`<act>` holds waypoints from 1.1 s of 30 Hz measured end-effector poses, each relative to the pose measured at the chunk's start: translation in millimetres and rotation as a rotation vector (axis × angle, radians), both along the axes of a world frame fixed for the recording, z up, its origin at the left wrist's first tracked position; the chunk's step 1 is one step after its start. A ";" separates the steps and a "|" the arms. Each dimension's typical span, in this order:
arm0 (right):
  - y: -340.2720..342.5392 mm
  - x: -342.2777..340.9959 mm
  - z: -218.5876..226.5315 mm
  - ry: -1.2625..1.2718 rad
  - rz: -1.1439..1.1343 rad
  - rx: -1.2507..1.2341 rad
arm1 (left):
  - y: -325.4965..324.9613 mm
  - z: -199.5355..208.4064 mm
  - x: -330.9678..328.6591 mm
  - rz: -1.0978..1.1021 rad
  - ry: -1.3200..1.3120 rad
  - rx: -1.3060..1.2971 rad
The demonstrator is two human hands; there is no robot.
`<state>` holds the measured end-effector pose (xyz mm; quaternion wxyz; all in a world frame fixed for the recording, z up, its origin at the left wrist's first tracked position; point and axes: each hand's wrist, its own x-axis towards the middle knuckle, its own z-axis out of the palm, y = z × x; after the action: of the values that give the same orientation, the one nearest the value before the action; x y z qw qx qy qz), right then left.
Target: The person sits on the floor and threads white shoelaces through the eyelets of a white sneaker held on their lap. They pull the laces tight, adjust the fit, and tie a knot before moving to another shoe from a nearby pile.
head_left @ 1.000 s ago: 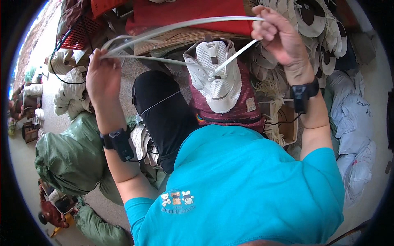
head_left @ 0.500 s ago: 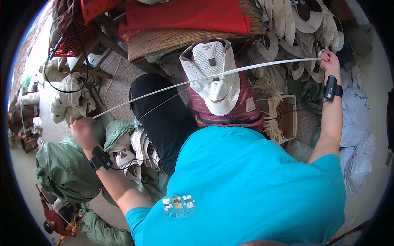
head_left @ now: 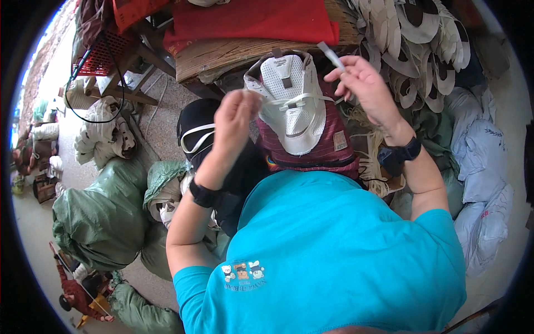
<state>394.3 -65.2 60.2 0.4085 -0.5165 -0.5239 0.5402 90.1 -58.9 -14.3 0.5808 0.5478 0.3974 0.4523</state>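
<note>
A white mesh shoe upper [head_left: 286, 75] lies over the maroon striped cloth [head_left: 337, 149] in front of me. A white shoelace [head_left: 306, 101] crosses the upper from side to side. At the upper's left edge my left hand [head_left: 236, 119] is closed in a pinch on the lace, and a loop of lace hangs to its left. My right hand [head_left: 364, 83], raised just right of the upper, grips a narrow flat grey piece [head_left: 332, 55] that points up and left; its exact kind cannot be made out. The far end of the lace is hidden near the right fingers.
Behind the upper stands a wooden bench [head_left: 222, 58] with red cloth [head_left: 250, 25] on it. More shoe uppers [head_left: 420, 28] hang at back right, above a bundle of pale laces [head_left: 370, 150]. Green sacks [head_left: 100, 217] sit left, white bags [head_left: 484, 161] right. Another person [head_left: 78, 292] works at lower left.
Both hands came inward from wide apart, where the lace was stretched taut between them. The lace now lies slack across the upper, with a loop at left. The grey piece shows in my right hand.
</note>
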 end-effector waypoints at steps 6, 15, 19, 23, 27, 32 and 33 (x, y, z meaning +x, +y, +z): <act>-6.0 -14.6 -21.8 -0.215 0.217 -0.056 | -28.2 18.4 23.7 -0.077 0.181 -0.261; -4.7 -19.0 -6.4 -0.414 0.253 0.131 | -23.9 16.6 26.8 -0.082 0.256 -0.227; -3.2 -14.3 4.8 -0.727 0.239 0.330 | -13.2 22.2 25.4 -0.172 0.208 -0.394; -2.8 -19.2 9.0 -0.705 0.191 0.326 | 2.0 40.5 21.0 -0.242 0.224 -0.573; -5.0 -29.9 9.4 -0.677 0.142 0.282 | 6.4 39.2 23.6 -0.237 0.495 -0.386; -2.2 -30.8 5.8 -0.717 0.107 0.231 | 13.2 64.1 13.6 -0.130 0.905 0.526; -2.3 -32.1 7.1 -0.733 0.122 0.228 | 14.9 68.9 13.9 -0.102 0.857 0.605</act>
<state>362.2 -67.5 67.4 0.2160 -0.5945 -0.7217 0.2812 104.0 -44.0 54.6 0.2033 0.8454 0.4240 0.2533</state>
